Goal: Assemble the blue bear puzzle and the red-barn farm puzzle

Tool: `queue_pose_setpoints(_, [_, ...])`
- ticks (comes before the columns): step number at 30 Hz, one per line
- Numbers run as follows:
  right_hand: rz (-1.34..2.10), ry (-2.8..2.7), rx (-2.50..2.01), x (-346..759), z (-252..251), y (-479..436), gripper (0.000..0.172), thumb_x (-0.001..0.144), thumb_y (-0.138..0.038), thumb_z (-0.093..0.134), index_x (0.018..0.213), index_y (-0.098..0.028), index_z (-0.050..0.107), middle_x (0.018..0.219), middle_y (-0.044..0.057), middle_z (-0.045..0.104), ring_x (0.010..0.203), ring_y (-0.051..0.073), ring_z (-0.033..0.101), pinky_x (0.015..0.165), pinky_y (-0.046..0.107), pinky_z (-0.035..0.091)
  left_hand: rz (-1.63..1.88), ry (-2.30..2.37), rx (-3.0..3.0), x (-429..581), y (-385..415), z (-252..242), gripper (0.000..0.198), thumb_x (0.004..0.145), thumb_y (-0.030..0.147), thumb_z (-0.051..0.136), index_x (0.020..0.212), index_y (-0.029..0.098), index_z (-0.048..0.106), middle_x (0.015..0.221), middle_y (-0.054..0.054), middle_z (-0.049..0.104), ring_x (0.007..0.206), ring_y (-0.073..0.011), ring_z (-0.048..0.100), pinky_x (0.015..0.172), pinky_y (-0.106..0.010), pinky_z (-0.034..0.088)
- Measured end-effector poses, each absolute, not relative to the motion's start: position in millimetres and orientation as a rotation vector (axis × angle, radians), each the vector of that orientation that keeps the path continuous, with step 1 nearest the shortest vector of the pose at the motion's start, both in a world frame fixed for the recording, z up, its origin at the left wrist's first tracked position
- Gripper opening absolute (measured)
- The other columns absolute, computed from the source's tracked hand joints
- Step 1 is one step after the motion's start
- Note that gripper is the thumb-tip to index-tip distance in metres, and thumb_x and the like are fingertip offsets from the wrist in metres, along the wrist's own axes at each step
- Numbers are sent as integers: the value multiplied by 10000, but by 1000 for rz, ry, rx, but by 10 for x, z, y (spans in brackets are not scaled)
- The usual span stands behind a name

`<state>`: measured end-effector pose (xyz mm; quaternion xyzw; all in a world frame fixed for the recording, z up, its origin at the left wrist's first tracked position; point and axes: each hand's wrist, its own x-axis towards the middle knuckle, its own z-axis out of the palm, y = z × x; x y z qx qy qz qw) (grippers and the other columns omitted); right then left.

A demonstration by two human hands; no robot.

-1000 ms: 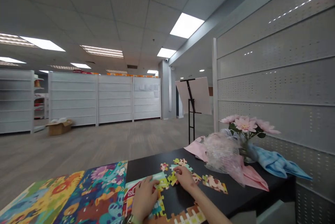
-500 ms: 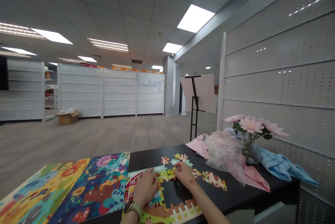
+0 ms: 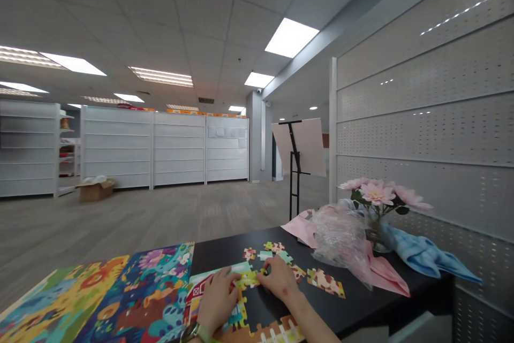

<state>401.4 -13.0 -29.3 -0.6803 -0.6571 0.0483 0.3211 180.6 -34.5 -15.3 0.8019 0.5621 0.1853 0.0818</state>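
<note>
A partly assembled jigsaw puzzle (image 3: 239,334) lies on the black table (image 3: 269,308), with a dark gap in its middle. My left hand (image 3: 219,297) rests flat over its red barn part, fingers spread and holding nothing. Beside the yellow-green pieces (image 3: 248,279) at the puzzle's upper edge, my right hand (image 3: 279,279) is closed, its fingertips bent down; what they hold is too small to make out. Loose pieces lie beyond it: a pink one (image 3: 249,253), a pale blue one (image 3: 265,255) and a brown-and-white joined group (image 3: 325,282) to the right.
Two colourful illustrated sheets (image 3: 148,292) lie at the left. Crumpled clear plastic (image 3: 339,233) on pink cloth (image 3: 387,276), a glass vase with pink flowers (image 3: 377,192) and a blue cloth (image 3: 428,252) occupy the right side. An easel (image 3: 295,172) stands behind the table.
The view has shifted slightly. My right hand has moved a little down and left toward the yellow-green pieces, uncovering more of the pale blue pieces. My left hand stays on the puzzle.
</note>
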Motion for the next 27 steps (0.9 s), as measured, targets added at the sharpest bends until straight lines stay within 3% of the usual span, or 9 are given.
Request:
queue_pose_setpoints(4, [61, -1623, -1679, 4160, -307, -83, 125, 816, -263, 560, 881, -229, 662, 934, 50, 694, 903, 214, 653, 814, 273, 449, 549, 1675, 2409, 1804, -348, -149, 448, 828, 236, 407, 1184, 334, 662, 1446, 2, 532, 1359, -223, 431, 1120, -395, 286])
queue_pose_setpoints(7, [36, -1491, -1715, 4441, -270, -4, 312, 834, -108, 390, 965, -213, 652, 1013, 61, 705, 983, 196, 655, 872, 261, 447, 557, 1673, 2416, 1793, -339, -165, 440, 825, 229, 407, 1165, 332, 666, 1431, 4, 544, 1354, -217, 438, 1112, -384, 299])
queue_pose_setpoints(11, [28, -1380, -1823, 4828, -239, 75, 436, 783, -42, 344, 1070, -159, 651, 1092, 110, 699, 1036, 214, 649, 902, 286, 447, 569, 1665, 2414, 1784, -336, -192, 432, 823, 236, 419, 1162, 338, 667, 1435, 8, 540, 1355, -224, 438, 1118, -394, 290])
queue_pose_setpoints(18, [42, -1530, -1887, 4822, -367, 107, 304, 756, -263, 627, 1044, -195, 695, 1031, 133, 726, 1070, 328, 623, 915, 384, 431, 596, 1644, 2381, 1772, -373, -160, 440, 807, 231, 444, 1171, 332, 670, 1426, 4, 547, 1357, -237, 430, 1131, -405, 266])
queue_pose_setpoints(23, [76, -1519, -1755, 4751, -357, 178, 389, 700, -187, 591, 1078, -178, 686, 1078, 121, 704, 1064, 278, 629, 942, 333, 433, 645, 1627, 2360, 1763, -370, -175, 437, 814, 238, 447, 1174, 339, 674, 1422, 0, 551, 1350, -242, 434, 1127, -427, 265])
queue_pose_setpoints(27, [203, -1467, -1609, 4733, -328, 267, 412, 770, -272, 502, 1118, -153, 687, 901, 77, 732, 841, 237, 687, 750, 306, 514, 667, 1624, 2334, 1762, -355, -191, 442, 801, 241, 450, 1165, 347, 677, 1423, 6, 550, 1356, -244, 428, 1128, -432, 261])
